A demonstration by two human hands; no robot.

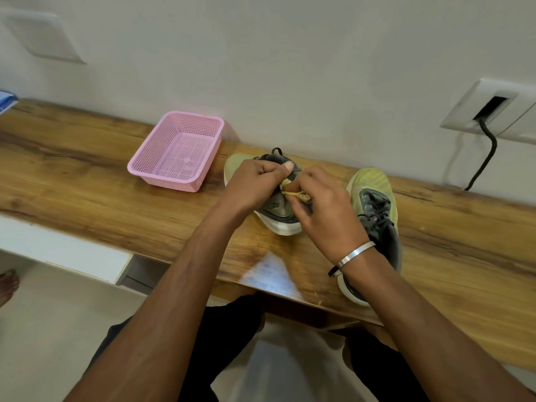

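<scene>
left hand and right hand, fingers curled, both pinch yellow lace on lime-grey shoe, white sole; second shoe at its 3 o'clock, black-laced

Pink basket on wooden table, open side up, near wall. White socket on wall at right; black cable plugged in, hanging to table.

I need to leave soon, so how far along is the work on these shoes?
Looks done: the shoe on the right appears laced with dark laces. In hand: the left hand and right hand both pinch a yellow strip on the other shoe. Left: finishing that shoe; lacing or unlacing, I cannot tell.
</scene>
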